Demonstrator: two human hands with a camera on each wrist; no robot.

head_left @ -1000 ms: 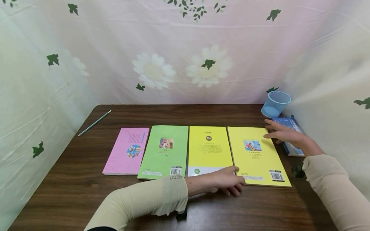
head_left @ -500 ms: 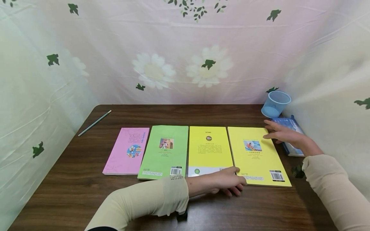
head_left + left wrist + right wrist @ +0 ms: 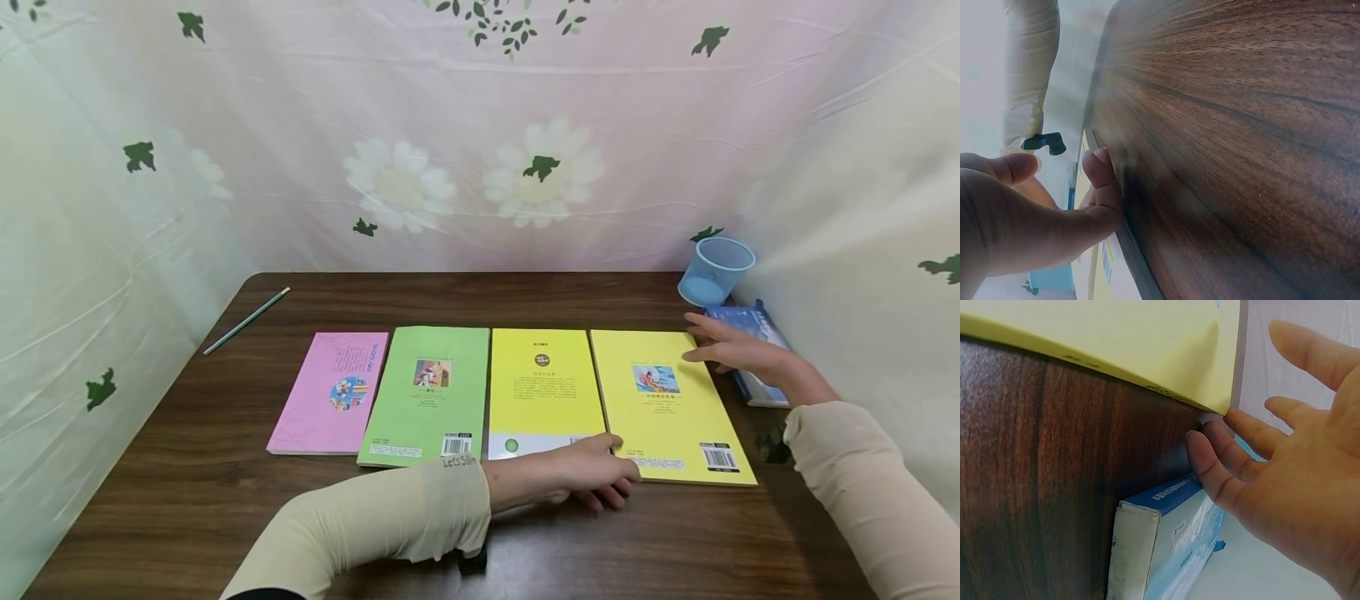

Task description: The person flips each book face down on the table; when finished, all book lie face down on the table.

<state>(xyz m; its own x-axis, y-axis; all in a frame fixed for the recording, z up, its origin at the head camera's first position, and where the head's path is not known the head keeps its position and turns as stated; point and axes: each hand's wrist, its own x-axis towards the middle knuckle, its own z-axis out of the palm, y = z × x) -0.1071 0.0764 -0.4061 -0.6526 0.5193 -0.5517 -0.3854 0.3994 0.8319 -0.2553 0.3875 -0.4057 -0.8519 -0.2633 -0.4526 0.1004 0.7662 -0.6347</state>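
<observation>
A row of books lies flat on the table: pink [image 3: 315, 417], green [image 3: 423, 417], yellow with a white lower band [image 3: 540, 404], and a larger yellow book [image 3: 675, 429] on the right. My left hand [image 3: 587, 468] is at the near edge where the two yellow books meet, fingers loosely bent along the larger one's near left corner; it grips nothing visible. My right hand [image 3: 738, 348] is spread at that book's far right corner. In the right wrist view a fingertip of the right hand [image 3: 1297, 456] appears to touch the corner, with nothing held.
Beneath and beside my right hand lies a thick blue book [image 3: 753, 323], close to the fabric wall on the right. Behind it stands a translucent blue cup [image 3: 716, 271]. A pencil [image 3: 246, 321] lies at the far left of the wooden table [image 3: 150, 500]. Patterned fabric surrounds the table.
My left hand has shifted very slightly right since the first frame. The right hand and the books look unmoved.
</observation>
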